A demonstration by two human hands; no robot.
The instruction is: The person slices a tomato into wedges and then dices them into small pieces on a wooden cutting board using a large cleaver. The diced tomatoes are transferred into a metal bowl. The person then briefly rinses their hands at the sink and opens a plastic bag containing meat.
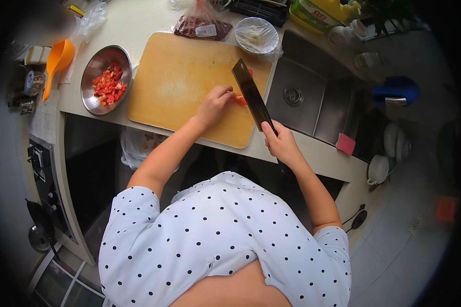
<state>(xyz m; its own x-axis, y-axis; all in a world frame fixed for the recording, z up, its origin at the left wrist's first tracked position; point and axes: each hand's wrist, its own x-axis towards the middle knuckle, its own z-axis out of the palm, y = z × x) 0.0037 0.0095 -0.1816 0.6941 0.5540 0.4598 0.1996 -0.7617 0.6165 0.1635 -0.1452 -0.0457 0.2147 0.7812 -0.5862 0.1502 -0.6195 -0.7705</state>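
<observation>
My right hand [283,146] is wrapped round the black handle of a cleaver [252,97]. The dark, broad blade slants up over the right part of a wooden cutting board [171,77]. Just left of the blade, my left hand [215,106] rests on the board with bent fingers, its fingertips closed on a red tomato piece [238,99]. Part of that piece is hidden behind the fingers and the blade. Another bit of red shows beyond the blade. To the left of the board, a steel bowl [91,77] holds chopped tomato [110,85].
A steel sink [292,66] adjoins the board's right side, with a pink sponge [346,144] on its near edge. Behind the board are bagged dark red meat [202,25] and a film-covered bowl [256,35]. An orange ladle [60,57] lies at the far left.
</observation>
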